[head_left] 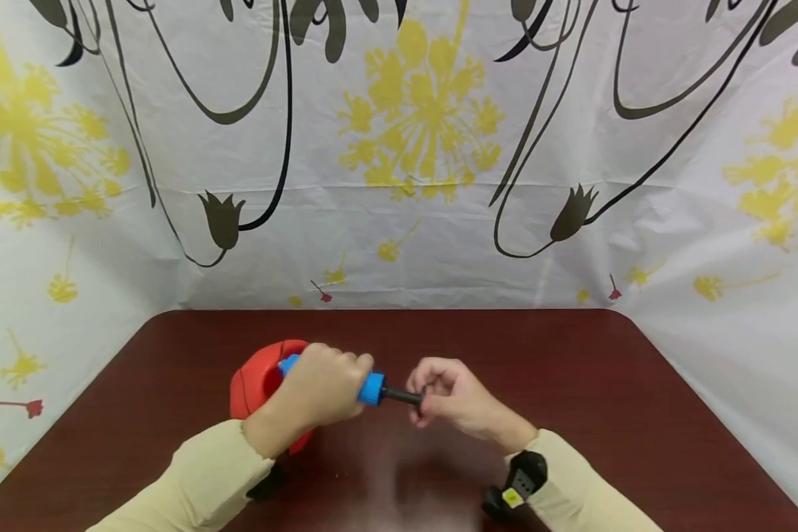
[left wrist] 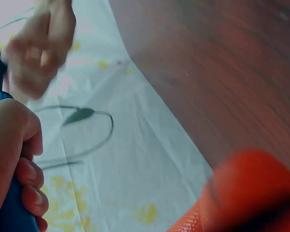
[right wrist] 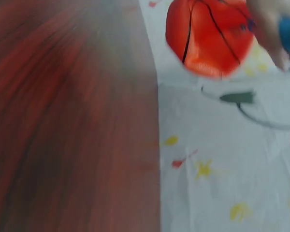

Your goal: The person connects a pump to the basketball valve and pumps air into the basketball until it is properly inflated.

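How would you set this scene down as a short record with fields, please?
Left hand: grips the barrel of the blue pump
Right hand: fingers curled at the outer end of the black rod
Black rod: partly drawn out of the blue pump, showing between the hands
Red ball: dented, dark-lined, by the left hand; whether the blue pump is joined to it cannot be told
Surface: dark red-brown table
Backdrop: white sheet with yellow, red and dark plant prints
Clothing: cream sleeves

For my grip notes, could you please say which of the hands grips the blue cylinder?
The left hand, nearer the red ball; the right hand holds the black rod instead.
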`<control>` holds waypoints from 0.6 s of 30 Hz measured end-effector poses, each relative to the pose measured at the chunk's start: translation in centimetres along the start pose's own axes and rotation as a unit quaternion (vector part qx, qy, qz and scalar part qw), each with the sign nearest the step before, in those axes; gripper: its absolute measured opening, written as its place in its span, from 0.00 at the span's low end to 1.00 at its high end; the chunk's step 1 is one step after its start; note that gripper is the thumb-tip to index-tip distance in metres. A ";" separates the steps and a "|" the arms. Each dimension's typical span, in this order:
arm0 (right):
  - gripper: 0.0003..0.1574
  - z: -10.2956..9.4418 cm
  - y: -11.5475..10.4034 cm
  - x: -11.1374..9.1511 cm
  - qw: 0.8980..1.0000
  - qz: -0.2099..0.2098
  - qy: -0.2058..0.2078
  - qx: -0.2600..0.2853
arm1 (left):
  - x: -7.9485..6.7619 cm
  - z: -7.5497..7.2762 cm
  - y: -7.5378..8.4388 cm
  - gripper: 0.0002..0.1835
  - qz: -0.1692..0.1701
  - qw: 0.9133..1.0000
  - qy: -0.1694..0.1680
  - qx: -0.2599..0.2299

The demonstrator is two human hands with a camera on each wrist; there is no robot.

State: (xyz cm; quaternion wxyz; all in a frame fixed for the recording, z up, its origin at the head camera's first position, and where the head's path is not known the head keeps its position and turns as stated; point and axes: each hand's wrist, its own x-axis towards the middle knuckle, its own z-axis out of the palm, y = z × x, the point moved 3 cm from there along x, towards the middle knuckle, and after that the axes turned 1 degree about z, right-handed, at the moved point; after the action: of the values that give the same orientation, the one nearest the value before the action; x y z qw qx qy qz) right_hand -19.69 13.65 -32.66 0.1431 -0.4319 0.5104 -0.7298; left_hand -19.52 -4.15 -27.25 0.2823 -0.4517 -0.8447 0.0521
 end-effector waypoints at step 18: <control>0.08 -2.0 -2.2 -3.0 0.994 -0.006 -0.034 0.105 | -0.8 0.8 -1.6 0.16 -0.022 0.999 0.011 -0.028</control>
State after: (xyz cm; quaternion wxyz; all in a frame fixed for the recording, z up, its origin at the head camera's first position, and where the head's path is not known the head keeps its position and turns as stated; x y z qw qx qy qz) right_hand -18.98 17.80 -32.40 0.2005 -0.4426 0.4228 -0.7649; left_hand -20.78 -5.54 -27.72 0.2805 -0.4410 -0.8524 0.0172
